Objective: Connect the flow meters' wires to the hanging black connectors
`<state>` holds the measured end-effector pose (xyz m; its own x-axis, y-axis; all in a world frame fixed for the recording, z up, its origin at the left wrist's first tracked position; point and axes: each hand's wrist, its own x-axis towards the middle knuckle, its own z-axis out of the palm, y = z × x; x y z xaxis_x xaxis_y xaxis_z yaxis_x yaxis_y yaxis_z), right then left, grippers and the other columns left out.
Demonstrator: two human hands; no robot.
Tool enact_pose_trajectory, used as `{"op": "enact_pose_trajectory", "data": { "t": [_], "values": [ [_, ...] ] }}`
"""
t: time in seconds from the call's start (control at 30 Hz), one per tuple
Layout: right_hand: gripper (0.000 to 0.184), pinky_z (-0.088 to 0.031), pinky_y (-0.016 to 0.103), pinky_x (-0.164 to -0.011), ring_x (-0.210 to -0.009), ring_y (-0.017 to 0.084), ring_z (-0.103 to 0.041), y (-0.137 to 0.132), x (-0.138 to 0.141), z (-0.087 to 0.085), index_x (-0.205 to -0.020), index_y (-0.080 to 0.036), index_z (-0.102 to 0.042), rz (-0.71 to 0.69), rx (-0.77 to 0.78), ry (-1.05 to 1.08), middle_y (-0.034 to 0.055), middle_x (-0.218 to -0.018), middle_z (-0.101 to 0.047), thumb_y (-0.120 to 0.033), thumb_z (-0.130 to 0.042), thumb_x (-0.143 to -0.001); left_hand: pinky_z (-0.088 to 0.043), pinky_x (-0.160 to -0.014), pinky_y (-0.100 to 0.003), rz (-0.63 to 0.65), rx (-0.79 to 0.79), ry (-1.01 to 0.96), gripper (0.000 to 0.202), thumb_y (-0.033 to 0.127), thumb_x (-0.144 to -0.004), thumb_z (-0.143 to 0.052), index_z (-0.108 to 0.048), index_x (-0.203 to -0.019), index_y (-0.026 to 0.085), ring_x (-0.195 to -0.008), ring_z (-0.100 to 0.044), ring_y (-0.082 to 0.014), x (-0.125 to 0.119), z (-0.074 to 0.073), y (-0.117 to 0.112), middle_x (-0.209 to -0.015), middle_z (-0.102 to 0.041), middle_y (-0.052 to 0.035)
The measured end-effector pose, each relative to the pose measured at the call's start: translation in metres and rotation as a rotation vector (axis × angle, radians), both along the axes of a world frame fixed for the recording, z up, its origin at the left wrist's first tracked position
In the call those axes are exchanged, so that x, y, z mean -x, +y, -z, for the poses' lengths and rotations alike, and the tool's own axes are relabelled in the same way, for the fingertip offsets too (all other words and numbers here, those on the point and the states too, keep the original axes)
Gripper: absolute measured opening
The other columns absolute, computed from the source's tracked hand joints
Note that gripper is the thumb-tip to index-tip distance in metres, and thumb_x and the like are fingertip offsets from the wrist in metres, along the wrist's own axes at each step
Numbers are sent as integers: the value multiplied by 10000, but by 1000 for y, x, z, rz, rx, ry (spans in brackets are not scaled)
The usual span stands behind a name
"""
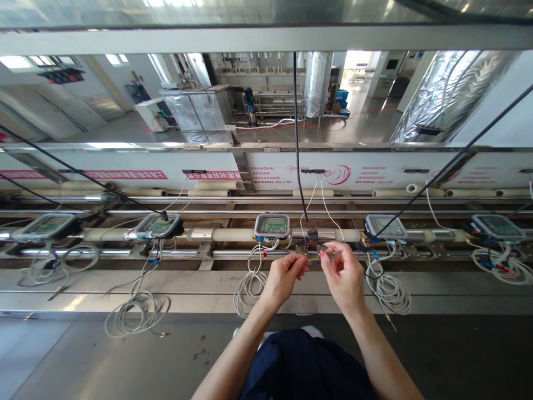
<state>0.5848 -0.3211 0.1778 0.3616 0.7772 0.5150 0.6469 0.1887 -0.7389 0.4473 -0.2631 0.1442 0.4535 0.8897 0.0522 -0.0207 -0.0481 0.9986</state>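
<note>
My left hand (285,275) and my right hand (343,272) are raised side by side in front of a long test bench. Both pinch a small metal connector piece (313,251) with thin red, blue and yellow wire ends. A black cable (296,139) hangs from above down to a clip (312,233) just over the piece. Left of my hands a meter (272,225) with an open circuit board sits on the pale pipe (233,234), its grey coiled cable (250,286) hanging below.
More meters sit along the pipe: one at left (158,225), one at far left (48,225), one at right (385,226), one at far right (497,225). Loose cable coils (387,291) lie on the steel ledge (125,283). A factory hall lies beyond.
</note>
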Motion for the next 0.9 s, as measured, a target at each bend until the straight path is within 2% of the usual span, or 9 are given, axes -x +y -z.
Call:
{"op": "enact_pose_trajectory", "data": {
  "t": [0.07, 0.2, 0.3, 0.43, 0.63, 0.7, 0.8, 0.83, 0.9],
  "values": [
    [145, -478, 243, -572, -539, 97, -524, -5, -1, 3, -984, -193, -571, -60, -32, -185, 54, -893, -646, -226, -510, -857, -404, -524, -206, -7, -105, 91, 294, 387, -867, -501, -635, -726, 167, -546, -511, -126, -1, 0, 0, -636, -607, -18],
    [216, -507, 277, -682, -719, 151, -638, -7, -5, 13, -1078, -199, -556, -253, 103, -360, 73, -987, -670, -178, -454, -889, -401, -549, -207, 11, -230, 162, 254, 356, -886, -490, -642, -770, 189, -559, -526, -125, -1, -4, -2, -615, -588, 3],
    [146, -501, 275, -695, -757, 167, -658, -4, -10, 16, -956, -194, -591, -262, 132, -358, 59, -878, -690, -201, -453, -909, -411, -548, -218, -22, -236, 143, 254, 384, -863, -540, -623, -725, 187, -560, -536, -134, -2, -2, 1, -633, -608, -3],
    [154, -482, 259, -655, -714, 160, -656, -2, -13, 11, -868, -198, -610, -238, 141, -319, 52, -824, -692, -224, -465, -912, -409, -539, -222, -56, -247, 118, 265, 405, -854, -566, -618, -707, 190, -553, -544, -140, -6, 4, 6, -626, -619, -4],
    [176, -457, 238, -642, -683, 142, -643, -7, -18, 5, -852, -203, -622, -194, 175, -245, 33, -787, -688, -210, -456, -910, -393, -592, -220, -45, -560, 260, 274, 384, -887, -536, -616, -706, 194, -591, -566, -132, -10, 4, 10, -642, -623, -14],
    [172, -450, 231, -652, -686, 137, -640, -8, -23, 7, -830, -198, -617, -154, 180, -231, 26, -773, -683, -204, -462, -905, -391, -579, -217, -105, -538, 266, 293, 393, -895, -513, -595, -700, 191, -560, -555, -125, -10, 5, 14, -616, -611, -4],
    [155, -441, 216, -659, -683, 126, -633, -8, -34, 9, -823, -192, -612, -82, 174, -217, 17, -759, -673, -203, -477, -897, -403, -556, -209, -266, -353, 303, 304, 390, -917, -448, -545, -709, 190, -528, -548, -123, -12, 14, 31, -586, -589, 20],
    [146, -437, 212, -654, -676, 123, -629, -7, -36, 10, -830, -191, -611, -66, 170, -220, 16, -758, -669, -205, -481, -895, -418, -572, -211, -285, -318, 365, 283, 368, -927, -422, -541, -743, 189, -557, -563, -129, -15, 20, 38, -615, -598, 18],
    [135, -431, 206, -638, -653, 116, -617, -4, -40, 9, -847, -186, -610, -46, 163, -237, 15, -747, -660, -213, -486, -892, -457, -679, -229, -212, -343, 549, 200, 270, -936, -384, -553, -878, 180, -712, -605, -148, -25, 37, 55, -778, -641, -18]
  ]
}}
